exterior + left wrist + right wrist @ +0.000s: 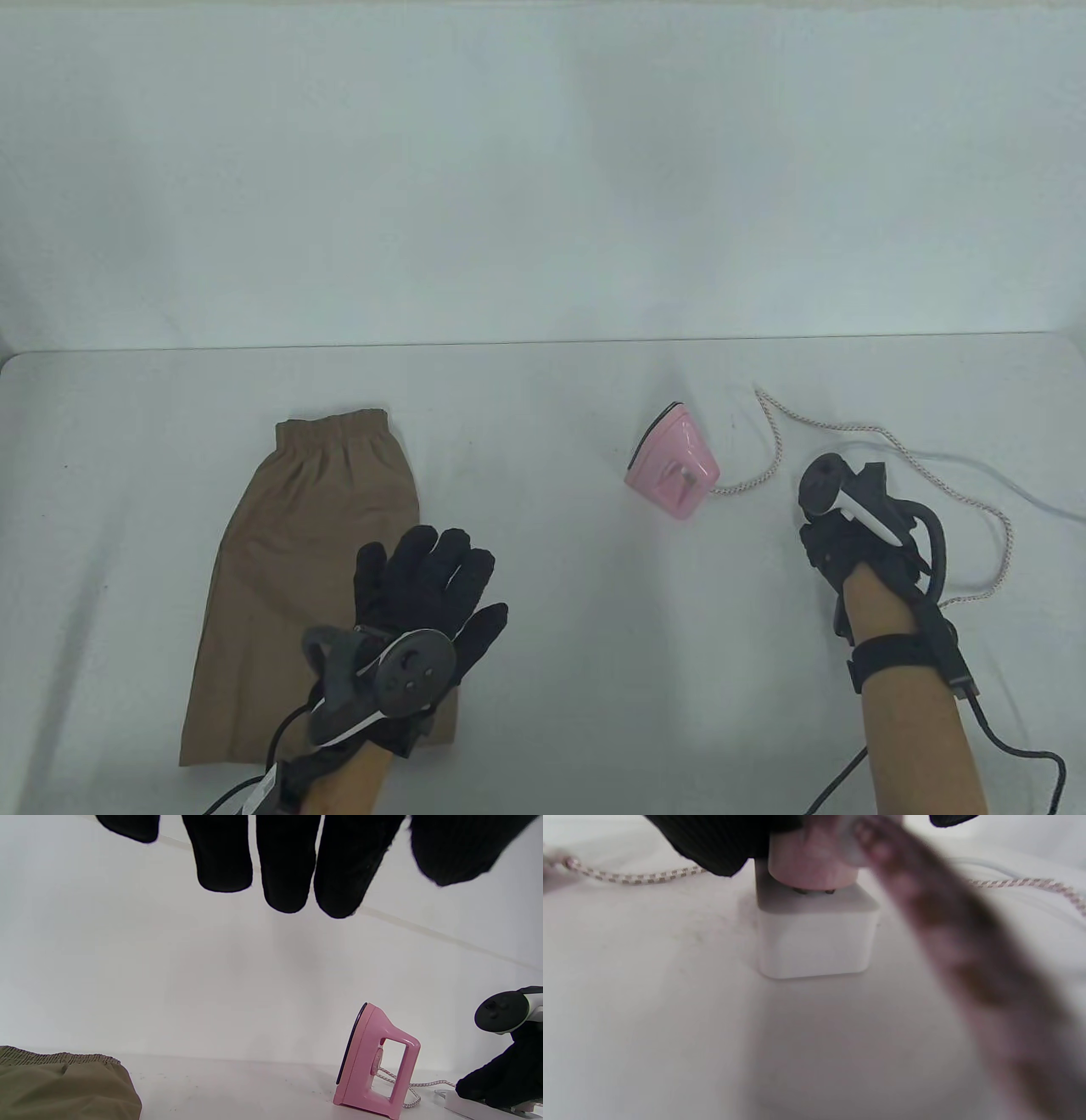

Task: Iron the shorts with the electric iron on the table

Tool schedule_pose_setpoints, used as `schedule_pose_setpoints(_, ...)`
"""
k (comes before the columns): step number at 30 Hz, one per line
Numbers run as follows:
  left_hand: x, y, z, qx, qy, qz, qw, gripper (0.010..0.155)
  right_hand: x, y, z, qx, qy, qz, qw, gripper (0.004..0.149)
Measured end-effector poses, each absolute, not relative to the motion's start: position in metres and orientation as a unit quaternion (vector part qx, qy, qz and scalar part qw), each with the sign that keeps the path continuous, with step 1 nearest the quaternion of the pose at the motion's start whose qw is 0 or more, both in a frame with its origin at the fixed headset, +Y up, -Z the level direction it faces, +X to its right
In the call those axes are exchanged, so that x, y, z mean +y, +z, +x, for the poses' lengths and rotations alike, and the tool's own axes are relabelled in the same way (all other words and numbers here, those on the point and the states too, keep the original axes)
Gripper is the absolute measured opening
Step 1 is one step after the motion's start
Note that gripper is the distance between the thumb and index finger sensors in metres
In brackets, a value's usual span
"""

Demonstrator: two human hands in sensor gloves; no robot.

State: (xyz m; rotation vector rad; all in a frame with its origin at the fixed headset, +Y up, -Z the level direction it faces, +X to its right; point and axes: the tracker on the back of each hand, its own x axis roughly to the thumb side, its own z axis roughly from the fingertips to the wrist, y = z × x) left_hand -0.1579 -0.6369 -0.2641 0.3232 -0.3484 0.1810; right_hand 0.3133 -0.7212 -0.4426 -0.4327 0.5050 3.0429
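Brown shorts (pixel 288 577) lie flat on the left of the white table, waistband at the far end; they also show in the left wrist view (pixel 63 1090). My left hand (pixel 437 586) is above their lower right part with fingers (pixel 288 870) spread, holding nothing. A pink iron (pixel 674 467) stands on its heel mid-table, also in the left wrist view (pixel 373 1065). My right hand (pixel 836 531) is to the right of it and grips the iron's pink plug (pixel 810 870) on top of a white socket block (pixel 814 938). The plug's pins show in a thin gap.
The iron's braided cord (pixel 789 433) loops from the iron around my right hand to the table's right side. A thin white cable (pixel 959 463) runs off to the right. The table's far edge (pixel 543 344) meets a white wall.
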Motion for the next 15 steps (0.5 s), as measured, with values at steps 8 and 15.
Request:
schedule_pose_setpoints(8, -0.636, -0.264, -0.159, -0.169, 0.089, 0.159, 0.969, 0.062, -0.717, -0.45, 0.309, 0.172, 0.973, -0.156, 0.012, 0.055)
schedule_pose_setpoints(15, -0.637, -0.264, -0.16, -0.167, 0.093, 0.159, 0.969, 0.062, -0.715, -0.455, 0.307, 0.184, 0.968, -0.168, 0.018, 0.057)
